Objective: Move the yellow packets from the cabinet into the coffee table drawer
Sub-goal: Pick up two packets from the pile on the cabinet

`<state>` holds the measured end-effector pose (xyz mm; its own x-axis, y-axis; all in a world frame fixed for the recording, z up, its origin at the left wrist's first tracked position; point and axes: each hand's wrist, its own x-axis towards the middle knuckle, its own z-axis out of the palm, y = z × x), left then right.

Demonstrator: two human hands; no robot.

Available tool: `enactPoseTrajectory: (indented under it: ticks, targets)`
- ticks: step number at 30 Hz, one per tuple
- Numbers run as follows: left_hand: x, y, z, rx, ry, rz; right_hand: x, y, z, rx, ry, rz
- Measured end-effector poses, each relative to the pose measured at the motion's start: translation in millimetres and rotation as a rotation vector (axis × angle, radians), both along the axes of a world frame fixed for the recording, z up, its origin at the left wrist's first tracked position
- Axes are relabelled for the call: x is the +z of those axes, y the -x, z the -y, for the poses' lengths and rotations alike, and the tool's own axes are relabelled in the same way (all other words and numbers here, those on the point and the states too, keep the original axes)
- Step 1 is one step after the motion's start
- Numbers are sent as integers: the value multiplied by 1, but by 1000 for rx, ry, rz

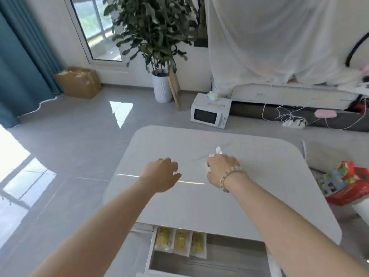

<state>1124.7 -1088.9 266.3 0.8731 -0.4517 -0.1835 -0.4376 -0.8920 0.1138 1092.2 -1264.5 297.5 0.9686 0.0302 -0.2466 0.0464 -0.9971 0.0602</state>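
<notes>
Head, right hand (221,169) clutching tissue (218,150)

Three yellow packets (180,242) are laid flat, side by side, at the open coffee table drawer's (209,262) far-left end.

White coffee table (219,206), drawer (209,262) holding yellow packets (180,243)

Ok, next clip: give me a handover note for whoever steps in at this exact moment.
Left hand: relaxed, holding nothing, over the coffee table top.
Right hand: grips a white tissue above the same top.
Drawer: open, with three yellow packets side by side at its left end.
Done: those three are in.
Left: the cabinet is out of view, so check for more packets; drawer not yet closed.
</notes>
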Motion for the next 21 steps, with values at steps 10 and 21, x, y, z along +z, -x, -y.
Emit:
enactPoseTrajectory:
  ticks: [10,21]
  targets:
    - [144,53,-108,351,20,403,134,4,-123,277,-115,542]
    - [164,169,-340,958,-162,555,146,45,-383,822,-289,613]
